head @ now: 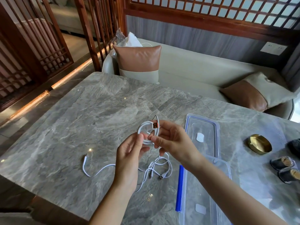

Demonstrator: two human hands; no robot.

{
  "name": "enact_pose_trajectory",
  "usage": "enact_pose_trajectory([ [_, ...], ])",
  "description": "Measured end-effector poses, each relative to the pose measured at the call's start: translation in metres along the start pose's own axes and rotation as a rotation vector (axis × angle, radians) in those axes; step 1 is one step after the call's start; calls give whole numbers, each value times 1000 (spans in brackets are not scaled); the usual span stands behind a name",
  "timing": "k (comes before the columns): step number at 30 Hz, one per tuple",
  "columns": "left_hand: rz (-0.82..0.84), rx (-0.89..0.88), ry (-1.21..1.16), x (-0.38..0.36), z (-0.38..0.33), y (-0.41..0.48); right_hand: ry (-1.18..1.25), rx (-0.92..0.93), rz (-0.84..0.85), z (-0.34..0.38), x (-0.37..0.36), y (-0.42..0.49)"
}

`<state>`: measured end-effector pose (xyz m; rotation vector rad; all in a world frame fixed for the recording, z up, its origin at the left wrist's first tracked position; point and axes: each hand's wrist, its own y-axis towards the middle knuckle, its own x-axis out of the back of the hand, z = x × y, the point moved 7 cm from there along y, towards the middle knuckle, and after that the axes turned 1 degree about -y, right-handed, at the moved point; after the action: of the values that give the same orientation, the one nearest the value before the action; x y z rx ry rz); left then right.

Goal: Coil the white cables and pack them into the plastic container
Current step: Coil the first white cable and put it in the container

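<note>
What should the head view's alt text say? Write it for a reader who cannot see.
A person's left hand and right hand pinch a coiled white USB cable above a grey marble table. More loose white cables lie tangled beneath them. To the right lie a clear plastic container with a blue clip, its clear lid and a round brass ashtray.

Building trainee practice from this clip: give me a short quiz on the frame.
1. True or false: the left hand and right hand both hold the coil.
2. The loose cables lie: A) in the container; B) on the table; C) on the lid.
3. Fill in: the brass dish sits to the ___ of the lid.
Key: 1 true; 2 B; 3 right.
</note>
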<state>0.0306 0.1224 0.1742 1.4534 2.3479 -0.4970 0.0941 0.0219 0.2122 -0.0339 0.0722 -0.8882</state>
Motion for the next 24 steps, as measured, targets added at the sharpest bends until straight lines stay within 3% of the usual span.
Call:
enact_pose_trajectory([
  [10,67,125,-275,-12,4,6,201,-127,29,-9,-6,0],
  [13,95,122,-201,-7,3,11,51,-125,90,-7,-2,0],
  [18,222,141,-2,1,-3,15,7,-174,134,0,19,4],
  [24,479,137,397,-13,-11,17,-404,-23,245,12,17,9],
])
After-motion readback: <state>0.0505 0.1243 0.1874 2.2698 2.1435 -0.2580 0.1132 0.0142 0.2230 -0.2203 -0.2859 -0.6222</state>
